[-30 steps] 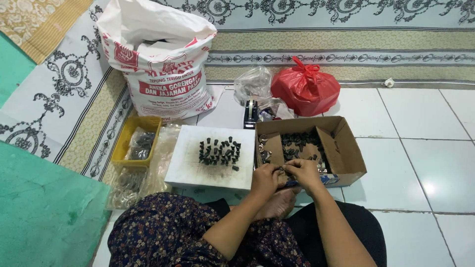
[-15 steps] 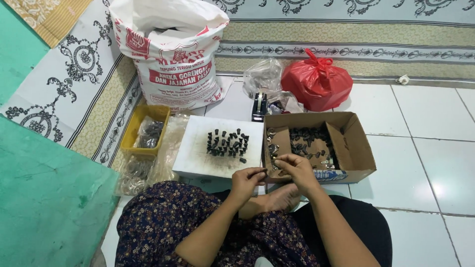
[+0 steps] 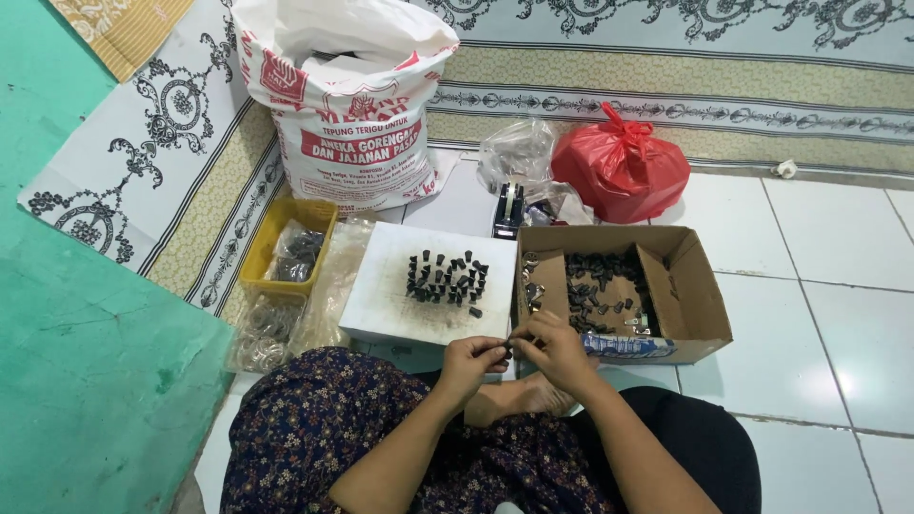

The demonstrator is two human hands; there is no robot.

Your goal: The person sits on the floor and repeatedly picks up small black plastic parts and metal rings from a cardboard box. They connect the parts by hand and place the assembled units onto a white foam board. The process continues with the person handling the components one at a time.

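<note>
The person sits on the tiled floor point(image 3: 819, 314) with both hands held together just above the lap. The left hand point(image 3: 473, 360) and the right hand point(image 3: 555, 348) meet fingertip to fingertip, and both pinch one small dark part point(image 3: 509, 349) between them; each grip is clenched on that part, which is too small to make out further. The part sits at the near edge of the white board point(image 3: 381, 300) and just beside the front left corner of the cardboard box point(image 3: 700, 300).

On the board stands a cluster of black pieces point(image 3: 446, 279), most upright, with one lying apart at its near right. The box is open, its flaps spread, and holds a loose heap of dark pieces point(image 3: 600, 290) with a few shiny metal ones among them.

Left of the board lies a yellow tray point(image 3: 262, 266) with a clear bag of dark bits in it, and nearer the person a clear bag of rings point(image 3: 265, 331). Behind the board stands a large white sack point(image 3: 347, 105) with red print. Right of it are a crumpled clear bag point(image 3: 514, 152), a tape dispenser point(image 3: 509, 207) and a tied red bag point(image 3: 621, 169). A patterned mat point(image 3: 143, 181) covers the floor at left, and a green sheet point(image 3: 76, 381) lies nearest
</note>
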